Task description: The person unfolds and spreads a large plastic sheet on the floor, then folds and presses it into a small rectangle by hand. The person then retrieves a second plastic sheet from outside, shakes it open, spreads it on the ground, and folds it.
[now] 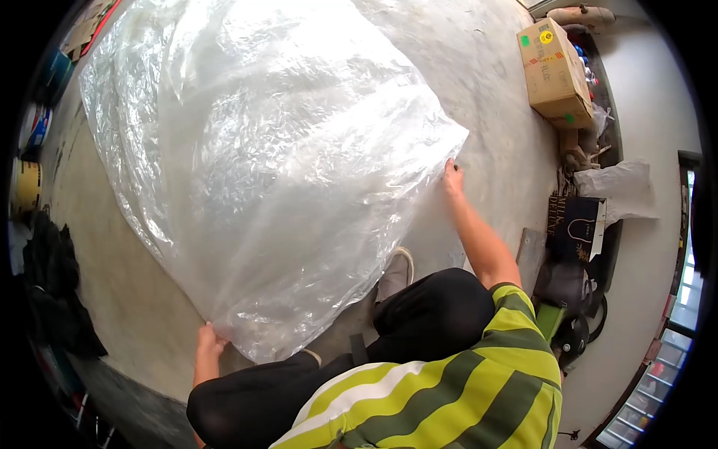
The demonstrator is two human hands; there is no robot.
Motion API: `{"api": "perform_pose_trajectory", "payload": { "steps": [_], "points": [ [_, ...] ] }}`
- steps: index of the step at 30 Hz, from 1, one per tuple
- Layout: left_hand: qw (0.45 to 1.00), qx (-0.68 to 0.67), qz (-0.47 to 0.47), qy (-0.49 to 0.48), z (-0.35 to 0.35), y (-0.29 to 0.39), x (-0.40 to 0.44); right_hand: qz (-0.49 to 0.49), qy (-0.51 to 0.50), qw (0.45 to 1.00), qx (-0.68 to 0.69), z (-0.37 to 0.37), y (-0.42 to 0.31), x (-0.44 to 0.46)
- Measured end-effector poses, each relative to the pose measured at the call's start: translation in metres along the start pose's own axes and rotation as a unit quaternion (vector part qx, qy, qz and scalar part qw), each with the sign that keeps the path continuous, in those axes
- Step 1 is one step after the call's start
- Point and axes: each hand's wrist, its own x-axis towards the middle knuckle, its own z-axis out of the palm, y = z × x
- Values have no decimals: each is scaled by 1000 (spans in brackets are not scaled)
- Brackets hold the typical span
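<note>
A large clear plastic sheet (284,165) is spread over the floor in front of me, wrinkled and shiny. My left hand (211,341) pinches its near left corner, low by my left knee. Out to the right, my right hand (453,178) grips the sheet's edge just below its right corner, the arm stretched forward. Between the two hands the near edge runs slanting past my shoe (396,273). I am squatting, with both knees below the sheet.
Bare concrete floor (493,150) surrounds the sheet. Along the right wall stand a cardboard box (553,71), a black paper bag (583,228) and a white bag (617,187). Dark cloth (60,288) and a yellow bucket (28,185) are at the left.
</note>
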Motion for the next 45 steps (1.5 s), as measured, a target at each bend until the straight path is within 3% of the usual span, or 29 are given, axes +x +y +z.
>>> {"api": "perform_pose_trajectory", "payload": {
  "steps": [2,4,7,10,12,13,15,17,18,20,22,24,25,26,28,29,31,33,34,35,36,38,39,41,43,44,45],
  "points": [
    [999,-23,7,35,3,-9,-4,-38,45,998,12,-2,-21,39],
    [997,-46,18,64,15,0,-13,55,30,993,97,-4,-37,62],
    [992,63,37,106,43,-5,-72,59,60,982,166,8,-26,109],
    [989,128,-8,69,68,-16,-97,74,0,980,182,2,-22,135],
    [990,119,5,-75,48,-38,-75,89,2,978,190,-4,-27,134],
    [990,119,3,-72,39,-46,-63,101,4,974,203,-6,-32,132],
    [986,108,122,-38,24,-56,-46,68,-35,965,253,-4,-31,140],
    [984,79,132,-89,41,-40,-86,32,-117,943,310,-10,-38,139],
    [978,46,145,-143,51,-34,-99,32,-120,943,309,-11,-38,140],
    [937,166,261,-163,30,-39,-88,68,-201,953,216,-3,-44,140],
    [989,46,133,-50,31,-33,-85,21,-246,952,179,9,-53,139],
    [988,57,144,-9,46,-24,-103,-12,-270,960,77,14,-58,137],
    [985,72,153,24,52,-24,-107,-97,-320,942,-11,5,-67,142],
    [986,75,150,27,48,-29,-99,-110,-255,960,-23,-14,-77,156],
    [968,199,147,30,7,-22,-60,-53,-84,991,85,-31,-73,174],
    [880,415,210,94,-41,-19,-9,-71,-72,990,97,-24,-79,168],
    [887,382,239,101,-73,-33,18,-83,-62,989,108,-29,-76,162],
    [890,359,265,98,-78,-34,21,-140,-146,963,-179,-55,-78,151],
    [874,391,266,108,-79,-31,17,-135,-141,964,-182,-63,-61,147],
    [857,420,274,118,-76,-24,19,-296,-61,916,-264,-65,-45,145],
    [858,419,274,115,-71,-18,13,-443,17,830,-337,-65,-32,139],
    [804,533,242,101,-65,-6,-5,-407,12,835,-370,-74,-8,119],
    [804,534,241,100,-42,10,-23,-371,8,838,-400,-77,-2,112],
    [636,732,-36,241,38,67,-67,-350,19,844,-406,-80,1,105],
    [397,850,262,226,96,112,-105,-326,27,851,-412,-85,6,98],
    [368,858,284,218,143,139,-115,-393,43,834,-385,-87,8,95],
    [394,831,336,205,197,158,-132,-457,61,813,-355,-88,9,93]
  ]
}}
